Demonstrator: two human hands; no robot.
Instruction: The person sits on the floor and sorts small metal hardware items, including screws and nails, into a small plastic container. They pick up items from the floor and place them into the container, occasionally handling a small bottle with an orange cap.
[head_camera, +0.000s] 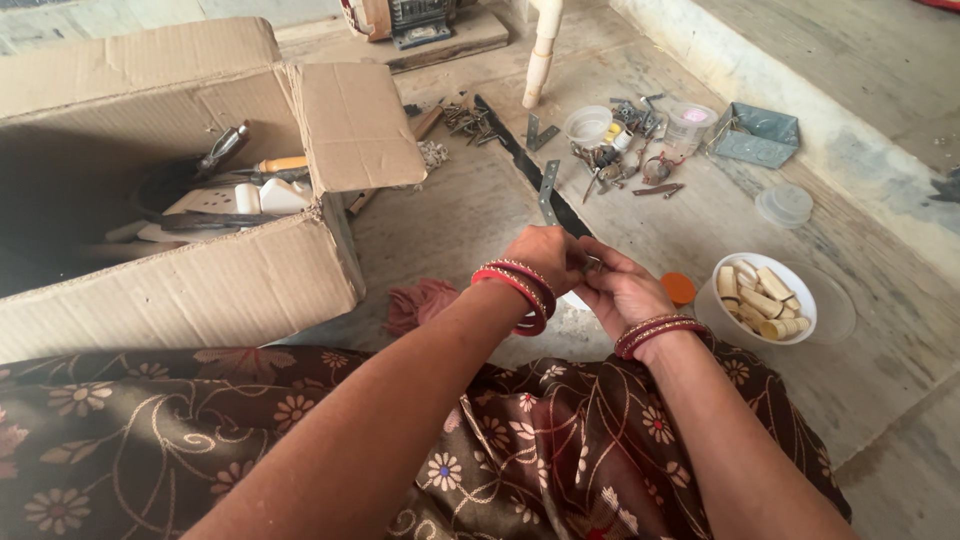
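Floor: 2 hands (585, 275) pinch 1 small metal piece (592, 265).

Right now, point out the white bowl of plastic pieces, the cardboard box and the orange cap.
White bowl (805, 297), head view: on its right rim.
Cardboard box (200, 290), head view: on its front wall.
Orange cap (680, 288), head view: on its top face.

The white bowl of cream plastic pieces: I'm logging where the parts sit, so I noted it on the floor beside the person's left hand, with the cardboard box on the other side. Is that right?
Not quite. The head view shows the white bowl of cream plastic pieces on the floor beside the right hand, not the left hand. The cardboard box does sit on the other side.
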